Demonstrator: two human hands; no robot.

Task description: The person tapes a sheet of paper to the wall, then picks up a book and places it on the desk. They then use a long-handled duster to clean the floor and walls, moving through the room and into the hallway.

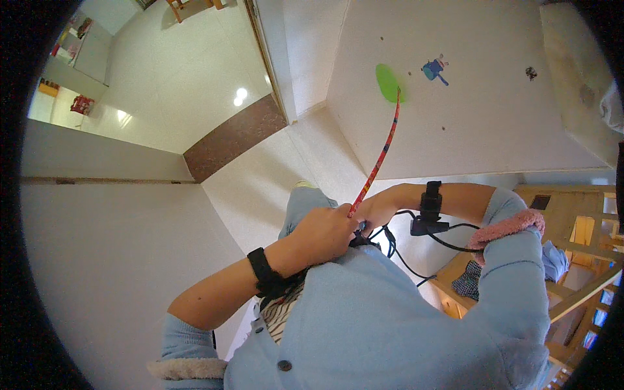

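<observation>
A thin red patterned stick (375, 168) rises in a slight curve from between my two hands. My left hand (324, 231) is closed around its lower end. My right hand (378, 209) lies against the left one; its fingers are largely hidden, so I cannot tell what it grips. A blurred green oval (388, 83) is at the stick's upper tip; whether it is attached or on the wall behind is unclear. Small bluish and dark things show between the hands, too covered to name. Black straps (430, 200) circle both wrists.
Black cables (453, 244) hang from the box at my right wrist. A pale wall (477, 141) with a cartoon sticker (434, 69) stands ahead. Wooden furniture (565, 214) holding cloth is at right. A brown threshold (239, 134) crosses the doorway at upper left, beside a pale panel (122, 243).
</observation>
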